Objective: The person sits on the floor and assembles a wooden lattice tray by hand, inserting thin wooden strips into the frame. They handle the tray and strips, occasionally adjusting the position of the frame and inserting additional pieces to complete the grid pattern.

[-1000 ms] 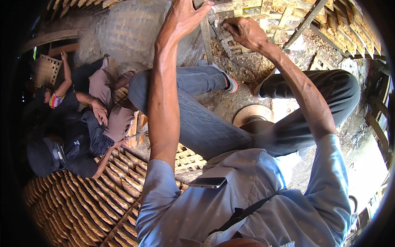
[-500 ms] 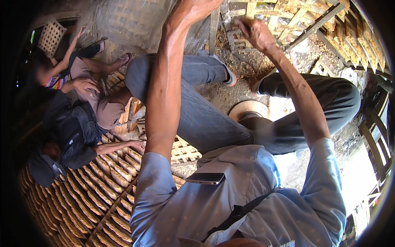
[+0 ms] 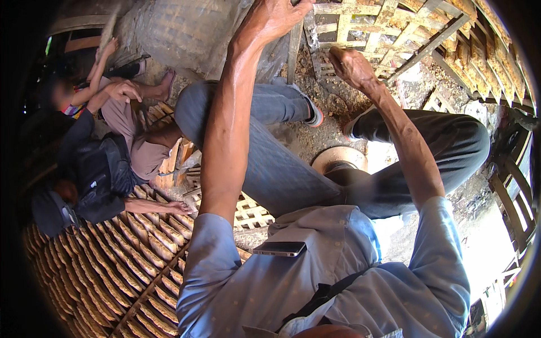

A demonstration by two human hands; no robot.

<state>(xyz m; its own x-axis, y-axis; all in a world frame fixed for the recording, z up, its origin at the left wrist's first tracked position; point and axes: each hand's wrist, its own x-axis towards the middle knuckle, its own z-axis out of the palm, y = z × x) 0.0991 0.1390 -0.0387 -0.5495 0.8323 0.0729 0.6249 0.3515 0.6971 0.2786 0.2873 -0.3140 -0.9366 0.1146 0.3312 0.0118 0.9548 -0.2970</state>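
My left hand (image 3: 273, 19) is at the upper edge of the view, beside the near corner of a slatted wooden lattice rack (image 3: 355, 27). Part of its fingers is cut off, and whether they grip anything does not show. My right hand (image 3: 354, 67) is closed, with the fingers curled in, just below the slats of the same rack. What it may hold is too small or hidden to make out. Between my feet, the ground (image 3: 329, 107) is strewn with brownish crumbs. A phone (image 3: 280, 248) rests in my shirt pocket.
Below my lap stands a round, pale disc-like object (image 3: 340, 158). At left, a person in dark clothes (image 3: 104, 169) sits beside racks of long pale strips (image 3: 112, 253); another person sits farther back. More racks (image 3: 490, 56) lean at upper right, and a slatted frame (image 3: 513, 191) stands at right.
My right hand has come slightly down toward me and is less blurred. My left hand has also lowered a little. At left, the farther person's hand now holds up a long, thin object.
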